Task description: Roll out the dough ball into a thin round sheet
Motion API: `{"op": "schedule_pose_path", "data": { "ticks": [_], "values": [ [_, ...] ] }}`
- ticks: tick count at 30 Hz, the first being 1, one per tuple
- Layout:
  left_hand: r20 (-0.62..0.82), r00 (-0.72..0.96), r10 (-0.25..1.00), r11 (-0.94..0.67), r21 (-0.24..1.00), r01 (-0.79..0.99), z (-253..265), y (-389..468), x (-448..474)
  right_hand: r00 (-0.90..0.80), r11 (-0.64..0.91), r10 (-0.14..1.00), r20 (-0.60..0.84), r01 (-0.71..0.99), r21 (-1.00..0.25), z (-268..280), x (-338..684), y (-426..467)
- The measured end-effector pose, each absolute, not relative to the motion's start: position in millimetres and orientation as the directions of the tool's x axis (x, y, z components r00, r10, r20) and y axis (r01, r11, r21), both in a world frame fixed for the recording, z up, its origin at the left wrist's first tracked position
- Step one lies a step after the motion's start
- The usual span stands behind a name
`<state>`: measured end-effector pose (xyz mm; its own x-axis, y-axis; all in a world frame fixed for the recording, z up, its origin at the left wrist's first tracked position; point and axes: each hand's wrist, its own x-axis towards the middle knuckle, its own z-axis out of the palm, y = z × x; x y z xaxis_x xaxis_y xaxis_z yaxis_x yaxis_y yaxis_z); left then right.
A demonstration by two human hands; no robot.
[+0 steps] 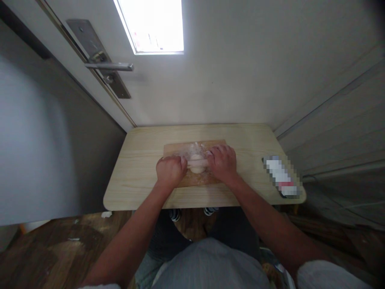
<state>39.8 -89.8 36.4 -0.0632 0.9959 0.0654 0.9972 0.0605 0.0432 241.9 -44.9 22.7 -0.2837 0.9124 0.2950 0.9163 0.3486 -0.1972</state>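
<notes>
The left hand (172,171) and right hand (222,161) curl tight around what looks like a rolling pin (199,163), over dough (197,169) on a floury board (183,183). The board sits mid-table (135,168); on the far side is a pale door (225,92) with a metal handle (117,66).

Over the remote feed, I observe a pale door (228,88) at the front, fitted with a metal lever handle (116,66) on a long backplate (85,36). The window (155,24) in the door appears overexposed, nearly white. Directly before the door, I note a light wood-grain table (135,168) with rounded corners. A smooth grey panel (33,140) bounds the left; a grey wall (339,120), the right. The dark floor (93,233) is wood-patterned.
</notes>
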Motion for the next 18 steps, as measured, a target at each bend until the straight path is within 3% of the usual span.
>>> {"op": "schedule_pose_path", "data": {
  "ticks": [10, 18],
  "values": [
    [0.104, -0.106, 0.989, 0.099, 0.067, 0.993, 53.1, -80.4, 37.7, -0.228, 0.294, 0.935, 0.273, 0.927, -0.232, 40.6, 235.6, -28.8],
    [0.121, -0.044, 0.992, 0.040, 0.032, 0.999, 47.2, -75.6, 34.7, -0.278, 0.291, 0.955, 0.102, 0.947, -0.138, 37.9, 235.5, -26.5]
  ]
}}
